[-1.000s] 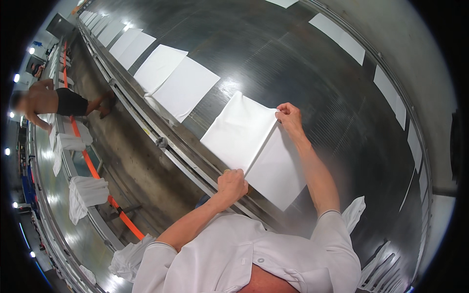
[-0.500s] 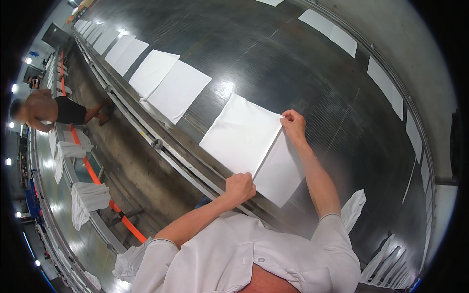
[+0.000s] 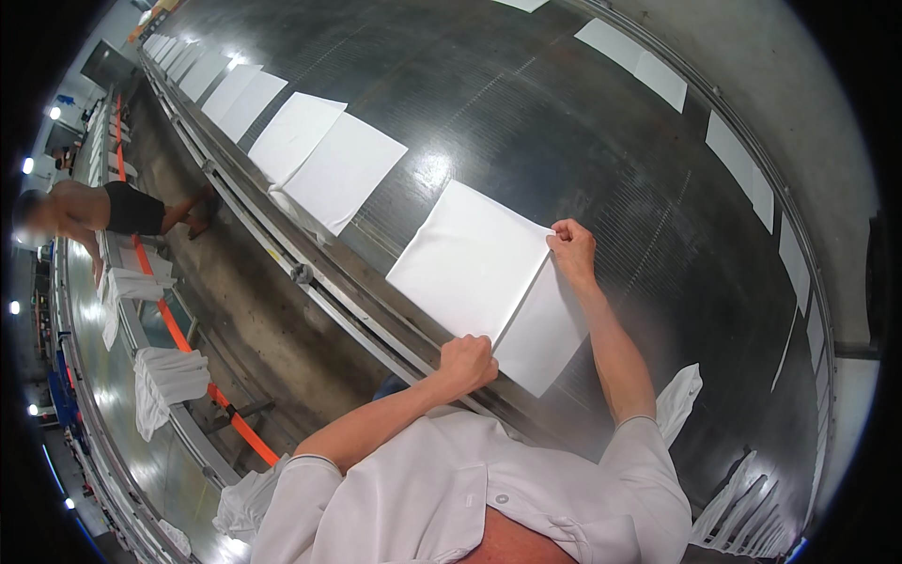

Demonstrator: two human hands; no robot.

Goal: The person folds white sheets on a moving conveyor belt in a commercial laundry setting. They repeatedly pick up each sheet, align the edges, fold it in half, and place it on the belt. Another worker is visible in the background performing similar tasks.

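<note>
A white fabric panel [image 3: 470,258] lies on the dark table top in front of me. My left hand [image 3: 468,364] is closed on its near corner. At the far right corner of the same panel, my right hand [image 3: 573,251] pinches the edge between thumb and fingers. Between the two hands the panel's edge runs fairly straight. It lies over part of a second flat white piece [image 3: 545,338], which shows to the right of that edge. My fingers hide both gripped corners.
More white panels [image 3: 348,174] lie in a row along the table's left side, others [image 3: 634,64] along the far right edge. A metal rail [image 3: 301,274] borders the table. Across the aisle, a person [image 3: 103,209] leans over another table with draped white cloths [image 3: 169,381] and an orange strip [image 3: 174,324].
Both hands have shifted slightly to the right with the panel's edge, and the fabric looks smoother. Across the aisle, the person has reached an arm farther down.
</note>
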